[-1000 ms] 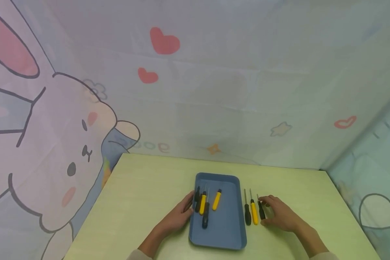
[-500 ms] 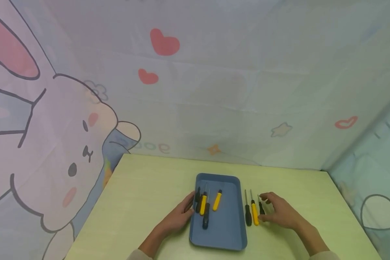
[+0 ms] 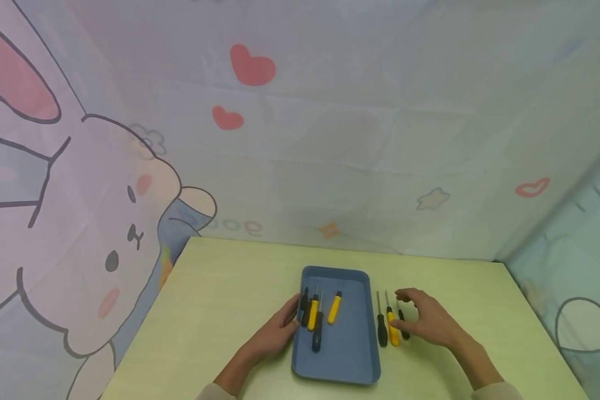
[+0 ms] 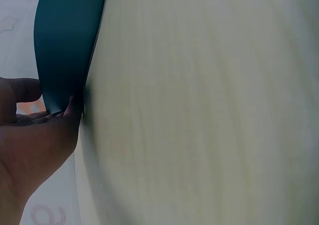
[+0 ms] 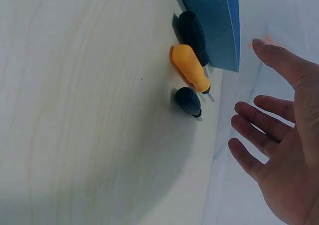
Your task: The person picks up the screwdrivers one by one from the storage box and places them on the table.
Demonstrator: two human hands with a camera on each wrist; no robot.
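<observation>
My left hand grips the left wall of a blue tray, thumb at its rim. The left wrist view shows the tray's outer wall between thumb and fingers. Right of the tray lie a black screwdriver, a yellow screwdriver and a smaller black screwdriver, side by side. My right hand hovers over the small black one with its fingers spread, holding nothing. In the right wrist view, their handles, including the yellow handle, stand apart from my right hand.
Inside the tray lie several screwdrivers: a yellow one by itself, and a group with a black-handled screwdriver on the left. A pale wooden table bears everything. Behind it hangs a printed cloth.
My right hand has shifted slightly away from me and toward the left, its thumb passing over the small black screwdriver's handle toward the yellow one. My left hand and the tray have stayed put.
</observation>
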